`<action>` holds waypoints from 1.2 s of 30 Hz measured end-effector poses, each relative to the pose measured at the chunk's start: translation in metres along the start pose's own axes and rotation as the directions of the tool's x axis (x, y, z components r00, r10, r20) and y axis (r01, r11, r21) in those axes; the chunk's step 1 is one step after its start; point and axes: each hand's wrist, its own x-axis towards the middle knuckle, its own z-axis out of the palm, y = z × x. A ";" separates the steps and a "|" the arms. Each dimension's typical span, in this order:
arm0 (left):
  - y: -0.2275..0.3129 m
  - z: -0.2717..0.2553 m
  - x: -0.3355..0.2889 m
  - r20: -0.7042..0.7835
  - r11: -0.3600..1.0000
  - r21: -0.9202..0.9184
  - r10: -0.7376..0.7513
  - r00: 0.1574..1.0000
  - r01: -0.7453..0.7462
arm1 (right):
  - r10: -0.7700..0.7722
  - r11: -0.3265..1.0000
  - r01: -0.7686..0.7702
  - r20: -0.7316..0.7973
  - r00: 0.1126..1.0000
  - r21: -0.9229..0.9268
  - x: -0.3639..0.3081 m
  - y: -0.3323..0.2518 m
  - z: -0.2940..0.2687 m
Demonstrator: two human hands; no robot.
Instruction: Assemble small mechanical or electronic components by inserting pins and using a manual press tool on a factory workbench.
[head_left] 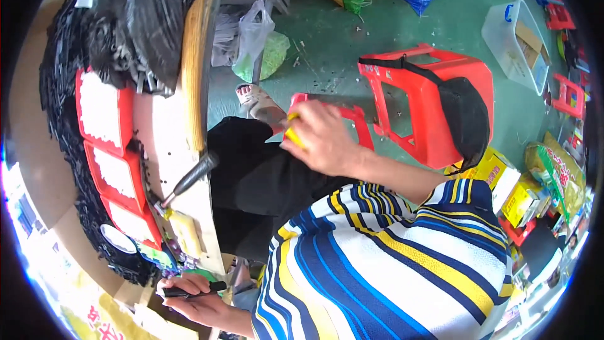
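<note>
My left hand (196,302) is closed around a slim black pen-like object (217,286) beside the near end of the worktable. Away from the table, above my lap, my right hand (324,138) is closed on a small yellow object (293,133); the fingers hide most of it, so its kind does not show. On the table edge lies a tool with a black handle and a metal shaft (195,173). Next to it is a pale yellow block (186,234). Red trays (129,119) filled with small white pieces stand in a row on the table.
Long heaps of black slender parts (56,88) lie behind the trays, with a black plastic bag (151,19) at the far end. A red stool (402,101) with a black pouch (465,113) stands on the green floor. Further off are a clear bin (513,44) and yellow boxes (522,198).
</note>
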 end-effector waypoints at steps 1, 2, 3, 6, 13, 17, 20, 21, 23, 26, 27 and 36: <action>-0.002 -0.013 -0.005 0.016 1.000 -0.022 -0.009 1.000 0.009 | -0.060 0.997 0.060 0.004 0.998 0.046 0.004 -0.019 -0.003; -0.005 -0.022 -0.011 -0.010 0.997 -0.066 -0.032 0.999 0.032 | -0.120 0.989 0.119 0.007 0.993 0.094 0.007 -0.037 -0.005; -0.008 -0.029 -0.014 -0.027 0.992 -0.111 -0.059 0.998 0.055 | -0.194 0.974 0.189 0.024 0.981 0.125 0.010 -0.051 -0.002; -0.016 -0.047 -0.025 -0.067 0.995 -0.074 -0.065 0.996 0.060 | -0.381 0.907 0.361 0.054 0.923 0.217 0.016 -0.086 0.013; -0.028 -0.073 -0.034 -0.133 0.975 -0.207 -0.111 0.985 0.081 | -0.515 0.844 0.489 0.078 0.854 0.221 0.020 -0.129 0.044; -0.040 -0.084 -0.031 -0.123 0.943 -0.310 -0.169 0.978 0.123 | -0.543 0.834 0.514 0.137 0.829 0.201 0.020 -0.133 0.051; -0.047 -0.100 -0.025 -0.007 0.898 -0.411 -0.173 0.985 0.155 | -0.557 0.830 0.533 0.182 0.810 0.165 0.025 -0.139 0.057; -0.048 -0.102 -0.023 0.033 0.870 -0.462 -0.179 0.983 0.174 | -0.561 0.828 0.543 0.206 0.802 0.143 0.027 -0.140 0.059; -0.047 -0.106 -0.021 0.052 0.837 -0.517 -0.176 0.983 0.177 | -0.568 0.823 0.548 0.216 0.794 0.148 0.037 -0.147 0.057; -0.054 -0.103 -0.018 0.145 0.758 -0.609 -0.183 0.972 0.233 | -0.577 0.814 0.576 0.214 0.788 0.076 0.052 -0.143 0.058; -0.057 -0.098 -0.016 0.153 0.719 -0.646 -0.205 0.967 0.255 | -0.571 0.811 0.585 0.252 0.781 0.025 0.058 -0.139 0.055; -0.071 -0.085 -0.019 0.066 0.776 -0.620 -0.094 0.993 0.115 | -0.599 0.632 0.764 0.545 0.587 -0.127 0.119 -0.156 0.044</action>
